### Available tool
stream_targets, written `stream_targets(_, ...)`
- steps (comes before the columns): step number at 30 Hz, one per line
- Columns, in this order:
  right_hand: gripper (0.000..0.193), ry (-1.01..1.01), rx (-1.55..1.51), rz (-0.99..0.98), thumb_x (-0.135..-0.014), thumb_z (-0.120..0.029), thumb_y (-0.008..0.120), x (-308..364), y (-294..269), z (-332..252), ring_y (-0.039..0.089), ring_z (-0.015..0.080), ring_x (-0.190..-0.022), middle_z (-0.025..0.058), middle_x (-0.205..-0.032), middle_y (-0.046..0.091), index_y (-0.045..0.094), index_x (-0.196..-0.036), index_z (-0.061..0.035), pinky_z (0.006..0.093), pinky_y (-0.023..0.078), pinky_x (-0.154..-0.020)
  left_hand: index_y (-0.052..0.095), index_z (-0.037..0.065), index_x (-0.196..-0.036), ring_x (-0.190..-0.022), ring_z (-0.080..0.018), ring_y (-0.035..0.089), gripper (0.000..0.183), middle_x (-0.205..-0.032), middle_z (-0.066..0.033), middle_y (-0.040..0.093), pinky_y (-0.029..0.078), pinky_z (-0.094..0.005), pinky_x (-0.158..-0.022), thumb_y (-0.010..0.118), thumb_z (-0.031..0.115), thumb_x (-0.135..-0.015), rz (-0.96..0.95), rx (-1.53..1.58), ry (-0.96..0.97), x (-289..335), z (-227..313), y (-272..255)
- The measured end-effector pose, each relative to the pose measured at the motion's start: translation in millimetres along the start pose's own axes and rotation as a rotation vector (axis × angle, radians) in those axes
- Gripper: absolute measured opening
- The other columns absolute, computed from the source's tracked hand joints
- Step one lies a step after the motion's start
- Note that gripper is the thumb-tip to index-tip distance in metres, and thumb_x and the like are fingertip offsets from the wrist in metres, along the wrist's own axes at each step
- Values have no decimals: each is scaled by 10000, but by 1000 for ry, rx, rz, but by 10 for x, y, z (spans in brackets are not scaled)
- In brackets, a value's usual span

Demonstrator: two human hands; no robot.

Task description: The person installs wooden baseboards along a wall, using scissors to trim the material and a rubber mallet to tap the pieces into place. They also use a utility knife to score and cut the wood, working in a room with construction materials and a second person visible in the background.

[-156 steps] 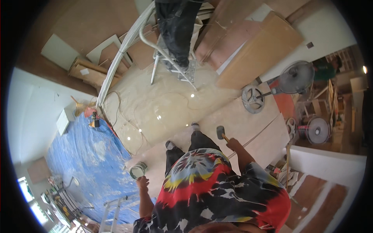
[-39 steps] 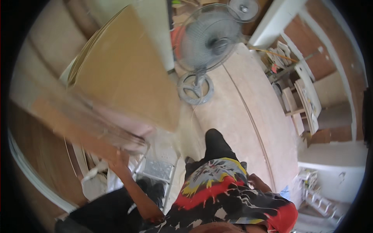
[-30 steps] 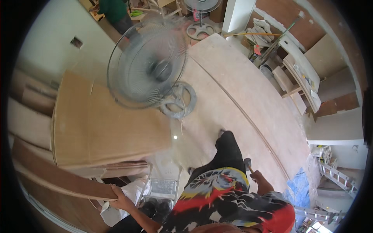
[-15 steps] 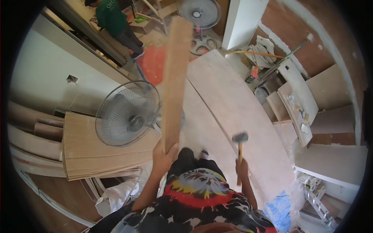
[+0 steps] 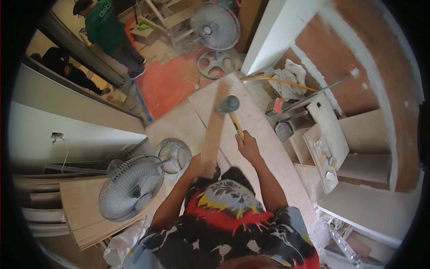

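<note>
A long, narrow wooden board [image 5: 212,136] stretches away in front of me, its far end blurred by motion. My left hand [image 5: 196,165] is wrapped round the near end of this board. My right hand [image 5: 247,145] grips the wooden handle of a mallet [image 5: 228,105] with a dark, rounded head. In the picture the mallet head overlaps the board's right side; I cannot tell whether they touch. Beneath both lie large pale panels [image 5: 264,157] with a narrow seam between them.
A standing fan [image 5: 132,188] is close on my left, over brown cardboard sheets [image 5: 80,208]. Another fan [image 5: 216,27] stands ahead near red floor covering [image 5: 163,85]. A person in a green shirt [image 5: 105,24] stands at far left; another person in black [image 5: 58,65] is beyond. Shelving [image 5: 358,168] lines the right.
The mallet has come up and leftward from beside my right leg to the board. The board has tipped lower and farther forward. My view has turned, and the near fan sits lower in it.
</note>
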State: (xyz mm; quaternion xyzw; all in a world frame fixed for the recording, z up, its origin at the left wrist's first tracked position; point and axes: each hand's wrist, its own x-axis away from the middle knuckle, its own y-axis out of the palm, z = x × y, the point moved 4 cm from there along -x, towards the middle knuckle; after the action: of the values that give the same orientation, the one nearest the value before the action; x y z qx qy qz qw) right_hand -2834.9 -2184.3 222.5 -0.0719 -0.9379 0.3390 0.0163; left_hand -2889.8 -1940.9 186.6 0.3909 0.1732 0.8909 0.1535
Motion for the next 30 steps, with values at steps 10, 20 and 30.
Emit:
stream_targets(10, 298, 85, 99, -320, -915, -289, 602, -1881, 251, 576, 606, 434, -626, 233, -650, 593, 557, -838, -5, 469, 452, -549, 559, -30, -1008, -711, -307, 675, 203, -842, -163, 646, 587, -418, -589, 621, 81, -851, 504, 299, 4, -1099, 803, -1629)
stream_targets(20, 206, 45, -14, -382, -902, -214, 606, -4317, 575, 230, 584, 343, -601, 209, -669, 582, 570, -898, -11, 418, 449, -569, 503, -20, -1169, -774, -272, 669, 300, -955, -156, 643, 599, -421, -655, 530, 76, -886, 572, 461, 126, -2266, 2295, -1532)
stream_targets(30, 229, -4, -82, -464, -882, -190, 640, -6369, 2048, -674, 587, 258, -641, 186, -716, 592, 620, -1019, -8, 376, 464, -610, 485, -18, -1194, -743, -274, 669, 324, -935, -149, 641, 594, -423, -633, 510, 50, -878, 542, 404, 163, -3680, 3864, -3176)
